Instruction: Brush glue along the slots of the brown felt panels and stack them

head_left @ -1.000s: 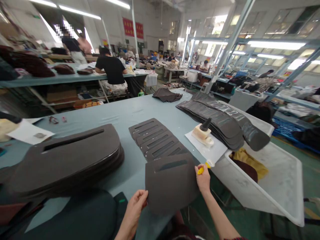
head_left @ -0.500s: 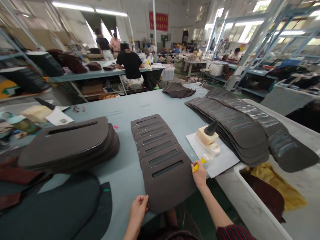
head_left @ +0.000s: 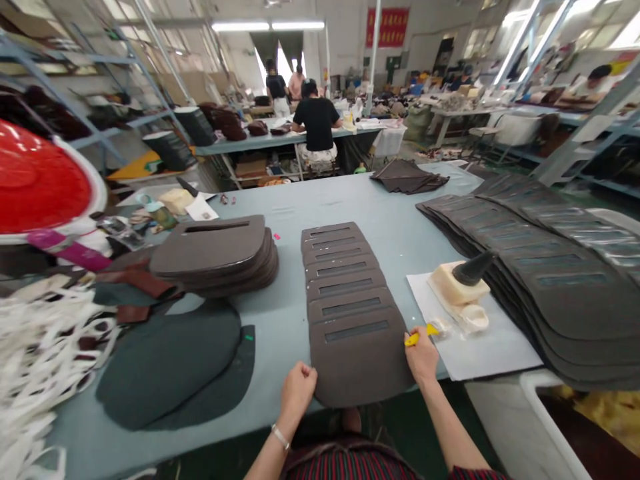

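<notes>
A row of dark brown panels, each with a long slot, lies overlapped on the table in front of me. At the left edge of the nearest panel, my left hand has its fingers pinched on the rim. My right hand grips a brush with a yellow handle and rests against the same panel's right edge. The brush's bristle end lies close to a white sheet. On that sheet stands a cream-coloured block-like container with a black cone on top.
To the left are a stack of slotted panels, dark green pieces, white strips and a red round object. More panels fan out at right, above a white bin. A person sits at a far table.
My view has turned left, so the table's things appear further right and more of the left side shows. Both hands stay at the nearest panel's edges, the brush still in the right.
</notes>
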{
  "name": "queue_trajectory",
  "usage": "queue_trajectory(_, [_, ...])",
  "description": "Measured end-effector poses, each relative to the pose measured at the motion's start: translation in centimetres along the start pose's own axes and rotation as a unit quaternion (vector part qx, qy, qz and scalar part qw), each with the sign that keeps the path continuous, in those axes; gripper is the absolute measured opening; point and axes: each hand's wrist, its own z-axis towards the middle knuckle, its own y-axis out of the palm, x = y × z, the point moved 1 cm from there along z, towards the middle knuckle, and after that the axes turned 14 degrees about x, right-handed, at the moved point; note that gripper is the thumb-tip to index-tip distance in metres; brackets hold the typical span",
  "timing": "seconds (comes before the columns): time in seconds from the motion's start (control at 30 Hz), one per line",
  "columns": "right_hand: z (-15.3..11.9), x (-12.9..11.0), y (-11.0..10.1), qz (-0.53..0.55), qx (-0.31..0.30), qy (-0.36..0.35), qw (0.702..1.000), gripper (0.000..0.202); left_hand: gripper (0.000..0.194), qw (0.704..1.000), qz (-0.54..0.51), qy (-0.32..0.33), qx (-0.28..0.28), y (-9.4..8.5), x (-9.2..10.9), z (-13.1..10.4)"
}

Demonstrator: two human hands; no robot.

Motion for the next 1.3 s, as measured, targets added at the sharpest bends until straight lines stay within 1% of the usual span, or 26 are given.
queue_trajectory(0.13, [0.1,0.0,0.2,-0.013,-0.011,0.005,1.000,0.017,0.015,0.999,0.054,0.005,0.005,-0.4,1.0,-0.1])
queue_trajectory(0.27, [0.1,-0.3,0.1,-0.030,-0.013,0.008,0.999,0.017,0.014,0.996,0.089,0.007,-0.006,-0.7,1.5,0.0])
queue_trajectory(0.5, [0.1,-1.2,-0.6,-0.041,-0.014,0.002,0.999,0.015,0.017,0.993,0.115,0.014,-0.033,-1.0,1.6,0.3])
queue_trajectory(0.7, [0.0,-1.3,-0.5,-0.044,-0.005,-0.018,0.999,0.014,0.019,0.989,0.136,0.032,-0.043,-0.9,1.8,0.3])
queue_trajectory(0.9, [-0.2,-1.4,-0.5,-0.035,0.002,-0.020,0.999,0.015,0.024,0.982,0.172,0.052,-0.053,-1.0,2.2,0.2])
queue_trajectory(1.07, [-0.3,-1.3,-0.7,-0.034,0.001,-0.024,0.999,0.014,0.028,0.977,0.194,0.069,-0.054,-1.1,2.4,0.0])
queue_trajectory(1.23, [-0.3,-1.2,-0.4,-0.031,-0.002,-0.020,0.999,0.014,0.035,0.973,0.215,0.072,-0.049,-1.6,2.7,-0.4])
queue_trajectory(1.3, [-0.2,-1.2,-0.3,-0.024,0.005,-0.029,0.999,0.015,0.034,0.972,0.216,0.075,-0.049,-1.7,2.8,-0.6])
